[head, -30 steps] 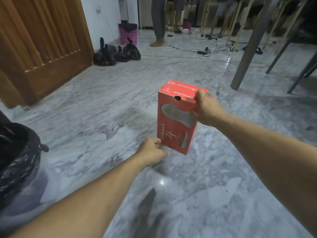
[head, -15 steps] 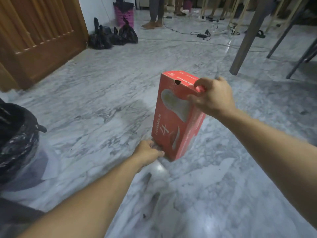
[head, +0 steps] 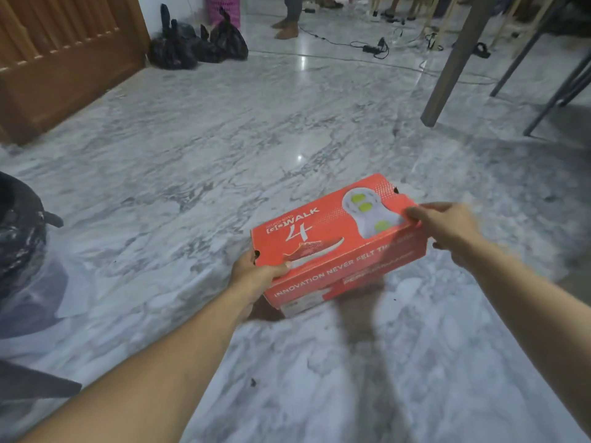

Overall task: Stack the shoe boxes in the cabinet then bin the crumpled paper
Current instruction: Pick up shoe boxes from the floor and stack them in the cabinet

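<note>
Both hands have the box (head: 335, 241) between them: the left hand (head: 256, 274) grips the near-left corner, thumb lying over the top edge and fingers tucked beneath, while the right hand (head: 447, 228) pinches the far-right end, fingers curled over the lid's rim. The box lies flat, lid up, low over the floor (head: 224, 139); whether its base touches the floor I cannot tell. To carry it well, I would keep the grip at opposite corners as it is, hold the lid level so it does not lift off, and turn toward the cabinet before rising. The box is thin red card, matt, sharp-edged and oblong, printed with a shoe and white lettering; it should flex a little if squeezed hard. Under it the floor is polished grey-white marble, glossy enough to throw back a lamp, so a set-down box would slide easily. Left of the left hand sits a bin (head: 19, 231) lined with crinkled black plastic. Far beyond the grip stand a brown ribbed wooden door (head: 64, 59) and knotted black bags (head: 198, 43).
</note>
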